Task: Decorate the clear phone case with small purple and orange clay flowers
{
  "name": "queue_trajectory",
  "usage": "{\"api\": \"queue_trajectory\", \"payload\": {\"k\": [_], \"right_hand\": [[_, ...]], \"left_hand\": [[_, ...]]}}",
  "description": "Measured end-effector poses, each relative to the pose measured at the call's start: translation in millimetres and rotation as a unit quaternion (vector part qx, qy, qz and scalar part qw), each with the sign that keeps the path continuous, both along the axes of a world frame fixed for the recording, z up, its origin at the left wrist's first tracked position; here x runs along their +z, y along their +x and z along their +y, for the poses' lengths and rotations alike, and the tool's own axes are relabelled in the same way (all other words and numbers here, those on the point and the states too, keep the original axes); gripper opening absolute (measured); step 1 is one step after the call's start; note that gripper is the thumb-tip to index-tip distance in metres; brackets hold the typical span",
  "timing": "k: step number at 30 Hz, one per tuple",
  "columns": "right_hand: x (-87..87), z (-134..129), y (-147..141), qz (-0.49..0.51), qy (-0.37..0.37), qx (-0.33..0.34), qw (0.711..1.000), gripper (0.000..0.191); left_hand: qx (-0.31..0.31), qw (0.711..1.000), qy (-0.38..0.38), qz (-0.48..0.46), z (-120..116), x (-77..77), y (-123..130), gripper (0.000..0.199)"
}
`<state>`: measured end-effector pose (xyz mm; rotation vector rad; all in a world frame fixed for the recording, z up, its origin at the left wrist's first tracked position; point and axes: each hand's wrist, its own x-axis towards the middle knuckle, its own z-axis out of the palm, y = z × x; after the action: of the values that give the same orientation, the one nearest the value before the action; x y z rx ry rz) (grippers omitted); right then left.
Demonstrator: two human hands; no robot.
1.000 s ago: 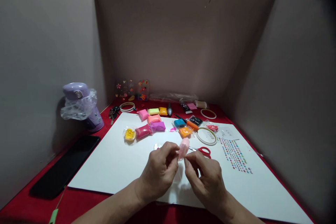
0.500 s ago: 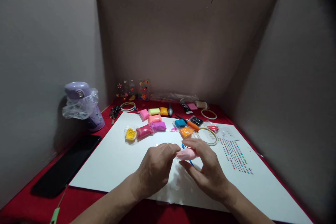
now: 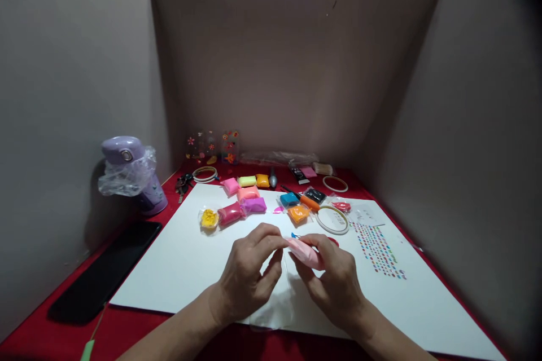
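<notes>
A pale pink packet of modelling clay [image 3: 305,254] is held above the white board [image 3: 178,271], tilted down to the right. My right hand [image 3: 336,279] grips its body between thumb and fingers. The fingertips of my left hand [image 3: 253,268] pinch the wrapper at the packet's left end. Under the hands lies a clear plastic sheet or bag [image 3: 273,310]. A blue thing [image 3: 295,235] and a red rim [image 3: 333,241] show partly behind my right hand; their kind is hidden.
Colourful clay packets [image 3: 231,214] lie across the board's far side, with an orange-handled tool [image 3: 310,203] and an embroidery hoop [image 3: 332,220]. Rows of stick-on gems [image 3: 379,251] are at right. A phone [image 3: 105,271] and a purple bottle [image 3: 148,186] stand left; grey walls surround the table.
The pink packet has tipped, its right end now lower. My left fingers have opened out from a fist-like grip to a pinch at its end. The view has shifted slightly.
</notes>
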<state>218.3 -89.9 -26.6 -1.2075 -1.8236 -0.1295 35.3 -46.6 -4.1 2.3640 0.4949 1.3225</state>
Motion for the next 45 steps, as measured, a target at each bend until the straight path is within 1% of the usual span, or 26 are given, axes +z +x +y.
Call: {"api": "queue_trajectory", "payload": {"k": [3,6,11,16,20,22,24,26,28,31,33,36,40,42,45], "right_hand": [[-1.4,0,-1,-0.015,0.018,-0.015,1.000,0.020],[-2.7,1,-1,-0.024,0.030,-0.027,0.999,0.019],[-3.3,2,-1,-0.030,0.060,-0.049,0.997,0.016],[-2.7,3,-1,-0.038,0.070,-0.063,0.995,0.016],[-4.3,2,-2,-0.025,0.057,-0.058,0.996,0.017],[-5.8,2,-2,-0.012,0.045,-0.055,0.997,0.018],[-7.1,1,-3,-0.005,0.038,-0.053,0.998,0.018],[-7.7,0,-3,-0.006,0.041,-0.054,0.998,0.018],[-7.8,0,-3,-0.011,0.046,-0.053,0.997,0.018],[-8.1,1,-2,-0.018,0.050,-0.054,0.997,0.016],[-8.4,1,-2,-0.024,0.052,-0.056,0.997,0.015],[-8.4,1,-2,-0.037,0.057,-0.057,0.996,0.015],[-7.0,1,-2,-0.046,0.066,-0.055,0.995,0.014],[-6.3,1,-2,-0.048,0.071,-0.057,0.995,0.014],[-6.5,1,-3,-0.050,0.078,-0.053,0.994,0.014]], "left_hand": [[0.015,1.000,-0.014,0.004,0,-1.4,2,0.031],[0.038,0.999,-0.013,0.000,-1,-2.6,4,0.029],[0.064,0.998,-0.010,0.012,-4,-4.7,6,0.034],[0.086,0.995,0.028,0.044,-6,-4.7,7,0.036],[0.097,0.990,0.073,0.074,-6,-2.6,6,0.037],[0.097,0.990,0.078,0.073,-6,-2.2,6,0.037],[0.094,0.992,0.055,0.058,-6,-2.8,6,0.036],[0.085,0.996,0.014,0.038,-7,-3.6,6,0.034],[0.067,0.997,-0.041,0.021,-8,-3.4,7,0.033],[0.040,0.990,-0.138,0.006,-9,0.0,8,0.030],[0.032,0.984,-0.176,0.001,-9,3.0,8,0.029],[0.026,0.984,-0.177,0.001,-8,4.6,7,0.030],[0.046,0.992,-0.120,0.006,-10,1.5,7,0.032],[0.060,0.990,-0.124,0.009,-11,0.4,7,0.031],[0.063,0.987,-0.149,0.014,-11,0.8,8,0.030]]}}
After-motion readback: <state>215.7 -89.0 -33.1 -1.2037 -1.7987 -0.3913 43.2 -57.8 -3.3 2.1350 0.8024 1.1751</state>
